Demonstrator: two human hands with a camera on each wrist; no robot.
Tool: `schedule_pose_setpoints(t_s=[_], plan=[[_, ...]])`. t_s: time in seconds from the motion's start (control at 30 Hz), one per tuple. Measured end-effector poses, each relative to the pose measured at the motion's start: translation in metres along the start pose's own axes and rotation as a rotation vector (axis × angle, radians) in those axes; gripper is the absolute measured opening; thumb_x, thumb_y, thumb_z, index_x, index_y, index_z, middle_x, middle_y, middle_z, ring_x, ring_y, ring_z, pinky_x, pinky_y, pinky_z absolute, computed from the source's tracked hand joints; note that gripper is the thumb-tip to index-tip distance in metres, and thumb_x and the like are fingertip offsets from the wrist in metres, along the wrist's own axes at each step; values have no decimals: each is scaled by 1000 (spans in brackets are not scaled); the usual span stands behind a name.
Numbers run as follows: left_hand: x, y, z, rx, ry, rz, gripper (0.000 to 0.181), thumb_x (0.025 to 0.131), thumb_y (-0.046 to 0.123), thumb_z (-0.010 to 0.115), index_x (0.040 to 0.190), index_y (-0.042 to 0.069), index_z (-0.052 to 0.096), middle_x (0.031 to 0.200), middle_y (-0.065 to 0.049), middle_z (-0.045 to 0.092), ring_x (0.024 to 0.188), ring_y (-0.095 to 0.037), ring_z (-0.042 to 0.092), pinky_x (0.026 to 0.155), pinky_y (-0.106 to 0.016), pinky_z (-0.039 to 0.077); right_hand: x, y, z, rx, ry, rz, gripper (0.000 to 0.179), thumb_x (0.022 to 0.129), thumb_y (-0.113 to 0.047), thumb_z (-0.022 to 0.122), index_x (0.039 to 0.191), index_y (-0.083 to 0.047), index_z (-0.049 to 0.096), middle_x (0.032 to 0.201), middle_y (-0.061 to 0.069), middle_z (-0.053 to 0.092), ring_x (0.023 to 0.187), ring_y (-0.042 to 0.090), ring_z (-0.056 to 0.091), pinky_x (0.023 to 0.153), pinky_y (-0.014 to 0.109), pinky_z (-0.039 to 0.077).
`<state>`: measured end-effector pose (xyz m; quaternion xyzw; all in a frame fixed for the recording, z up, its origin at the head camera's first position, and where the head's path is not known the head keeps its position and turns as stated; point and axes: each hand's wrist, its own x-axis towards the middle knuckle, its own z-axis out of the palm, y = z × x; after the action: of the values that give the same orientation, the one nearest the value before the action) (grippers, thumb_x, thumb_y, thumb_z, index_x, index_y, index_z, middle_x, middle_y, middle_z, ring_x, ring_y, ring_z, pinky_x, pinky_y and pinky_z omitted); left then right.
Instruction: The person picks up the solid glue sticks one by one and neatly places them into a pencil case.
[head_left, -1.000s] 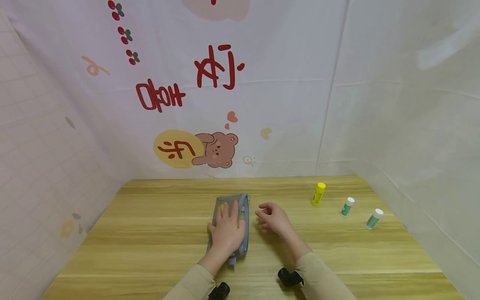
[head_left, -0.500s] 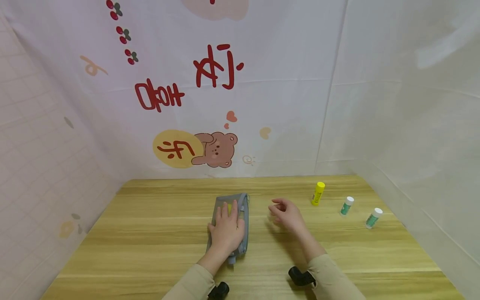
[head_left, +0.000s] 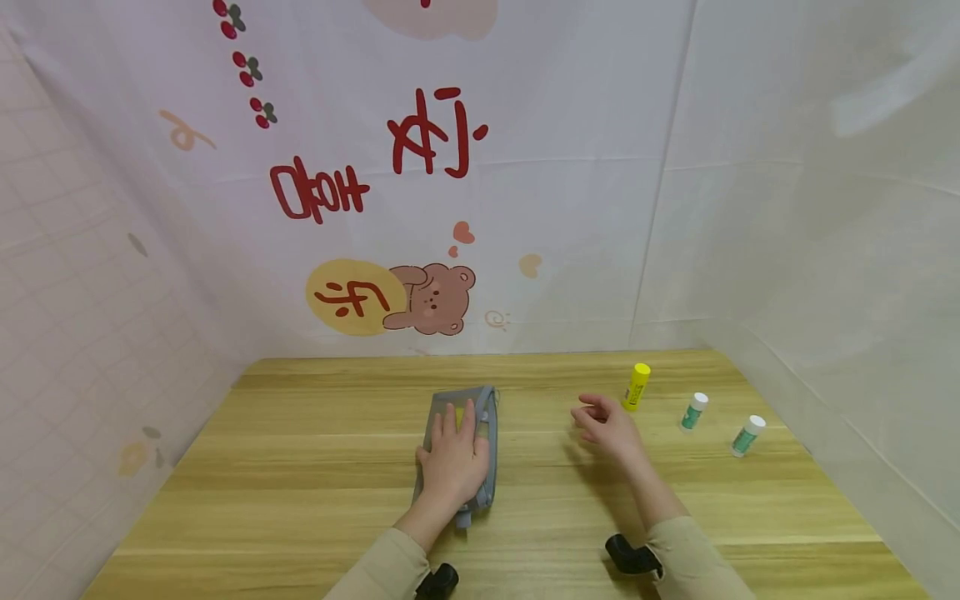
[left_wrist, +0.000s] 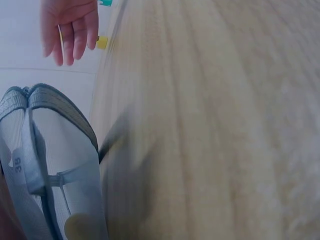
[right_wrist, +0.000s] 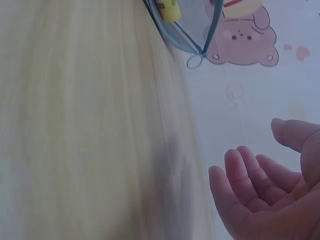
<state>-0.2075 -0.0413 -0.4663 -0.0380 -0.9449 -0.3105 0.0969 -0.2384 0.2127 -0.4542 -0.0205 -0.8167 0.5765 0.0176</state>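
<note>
Rightward our right hand (head_left: 606,421) had slid, grip loosely curled and empty, just beside the yellow glue stick (head_left: 637,387); our left hand (head_left: 452,457) pressed flat on the pouch (head_left: 483,408).

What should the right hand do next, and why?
Probably carry on rightward and pinch the yellow glue stick. The right hand hovers empty just short of it, fingers loosely curled, while the left hand presses flat on the grey pouch.

Wooden table (head_left: 300,467); pale cloth backdrop (head_left: 570,208), bear print (head_left: 433,300).
</note>
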Motion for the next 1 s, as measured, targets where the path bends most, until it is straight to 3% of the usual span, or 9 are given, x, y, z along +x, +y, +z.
schedule_pose_setpoints(t_s=[0.33,0.47,0.63,0.83,1.0], plan=[[1,0,-1,-3,5,0,59,95,22,40,152,10,40,154,-26,32,141,-50,24,92,-84,20,-2,6,-32,-53,40,9,52,98,-20,62,138,10,46,124,30,59,103,28,64,83,39,56],[1,0,-2,-6,6,0,59,95,22,40,152,9,40,154,-26,32,142,-49,24,92,-84,20,-1,10,-42,-102,81,1,51,98,-19,63,137,10,48,123,30,59,103,28,64,78,30,56],[1,0,-2,-8,-1,0,60,95,23,39,153,9,39,155,-26,31,142,-49,24,92,-84,19,-1,12,-52,-196,137,-28,49,98,-19,62,136,9,49,123,29,61,109,37,61,76,21,53],[1,0,-3,-10,-3,-4,60,94,23,39,153,10,39,155,-25,31,142,-49,24,92,-84,19,0,16,-61,-293,206,-51,50,98,-20,62,136,9,48,121,27,62,109,39,60,89,40,50],[1,1,-2,-15,-14,-16,61,94,25,38,154,11,37,156,-24,30,143,-49,22,94,-83,19,2,20,-68,-331,255,-50,52,97,-21,63,137,9,47,120,26,62,108,40,61,88,45,51]])
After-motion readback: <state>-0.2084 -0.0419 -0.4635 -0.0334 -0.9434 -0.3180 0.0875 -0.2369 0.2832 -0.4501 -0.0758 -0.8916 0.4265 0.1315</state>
